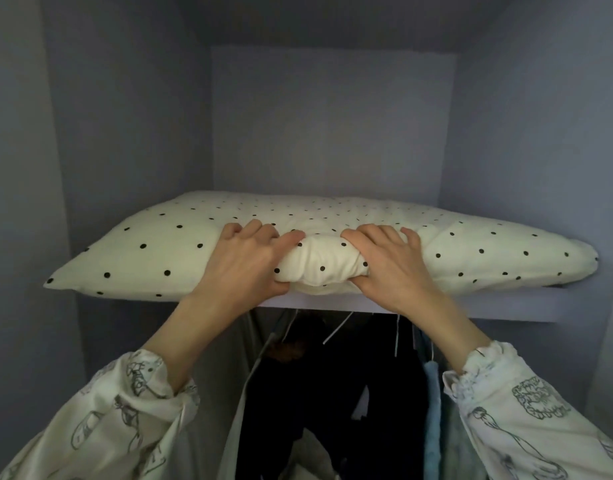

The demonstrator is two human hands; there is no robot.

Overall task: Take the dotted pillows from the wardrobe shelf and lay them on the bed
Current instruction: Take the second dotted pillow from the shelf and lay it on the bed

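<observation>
A cream pillow with black dots (166,247) lies flat across the wardrobe shelf (471,308), filling its whole width. My left hand (246,261) grips the pillow's front edge left of centre, fingers on top and thumb underneath. My right hand (388,261) grips the same edge right of centre. Between the two hands the fabric is bunched into a thick roll. I see one pillow only; whether another lies under or behind it is hidden.
The shelf sits in a pale lilac wardrobe with side walls (132,133) close on both sides. Under the shelf hang dark clothes (315,393) and a blue garment (431,410) on hangers. My patterned white sleeves (125,410) fill the lower corners.
</observation>
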